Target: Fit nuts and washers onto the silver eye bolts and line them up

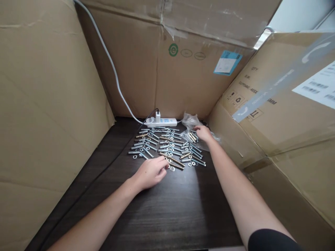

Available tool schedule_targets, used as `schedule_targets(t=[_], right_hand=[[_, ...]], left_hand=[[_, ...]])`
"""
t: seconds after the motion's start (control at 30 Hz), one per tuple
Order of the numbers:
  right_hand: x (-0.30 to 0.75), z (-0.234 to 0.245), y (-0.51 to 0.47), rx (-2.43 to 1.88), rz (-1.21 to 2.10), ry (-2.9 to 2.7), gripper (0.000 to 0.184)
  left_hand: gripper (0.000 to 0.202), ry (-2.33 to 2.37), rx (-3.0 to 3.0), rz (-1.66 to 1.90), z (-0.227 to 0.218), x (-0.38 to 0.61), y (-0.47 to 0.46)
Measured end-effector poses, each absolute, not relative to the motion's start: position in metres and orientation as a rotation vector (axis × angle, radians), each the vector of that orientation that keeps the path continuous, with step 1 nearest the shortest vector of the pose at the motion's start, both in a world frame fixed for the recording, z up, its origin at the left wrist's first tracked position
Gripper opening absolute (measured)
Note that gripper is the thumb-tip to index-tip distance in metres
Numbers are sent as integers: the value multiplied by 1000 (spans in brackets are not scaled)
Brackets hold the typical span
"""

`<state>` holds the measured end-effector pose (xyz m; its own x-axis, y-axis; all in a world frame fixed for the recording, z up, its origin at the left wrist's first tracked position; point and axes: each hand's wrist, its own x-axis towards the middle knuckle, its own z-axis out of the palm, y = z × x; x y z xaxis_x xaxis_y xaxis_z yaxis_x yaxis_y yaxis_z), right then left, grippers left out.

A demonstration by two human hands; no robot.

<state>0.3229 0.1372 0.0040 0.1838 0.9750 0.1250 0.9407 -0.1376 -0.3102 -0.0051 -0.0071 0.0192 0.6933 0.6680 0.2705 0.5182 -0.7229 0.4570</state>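
My left hand (154, 170) rests low over the front of the hardware, its fingers curled together beside gold-coloured metal sleeves (178, 166) and loose washers (172, 169). Whatever its fingertips pinch is hidden. At the back right, my right hand (203, 133) reaches to a clear plastic bag (191, 120), fingers bent inward over its edge; what they grip cannot be made out. Several short metal sleeves (193, 137) lie in or on the bag, just left of that hand. Silver bolts (197, 151), sleeves and washers lie in rough rows on the dark table.
A white power strip (167, 122) with a plugged-in charger (157, 116) stands behind the rows. A black cable (112, 160) runs from it across the table's left side. Cardboard walls (131, 69) enclose the table (180, 212) at left, back and right.
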Motion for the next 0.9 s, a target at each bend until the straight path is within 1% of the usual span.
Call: schedule_targets(t=[0.2,0.43,0.57,0.77,0.9], right_hand=[[323,-1,139,-2175,104,-1961,38],[326,6,139,-2184,86,-2121,27],[326,12,133,-2209,47,-2114,25],[338,29,102,-2220,-26,-2001,22],[325,37,61,-2104,-43,-1976,21]], left_hand=[[15,938,2531,593,21,-7,-5],[15,914,2534,581,21,-4,-7],[15,930,2537,585,20,-5,-6],[16,919,2536,580,21,-4,-7],[20,916,2472,640,22,-3,-9]])
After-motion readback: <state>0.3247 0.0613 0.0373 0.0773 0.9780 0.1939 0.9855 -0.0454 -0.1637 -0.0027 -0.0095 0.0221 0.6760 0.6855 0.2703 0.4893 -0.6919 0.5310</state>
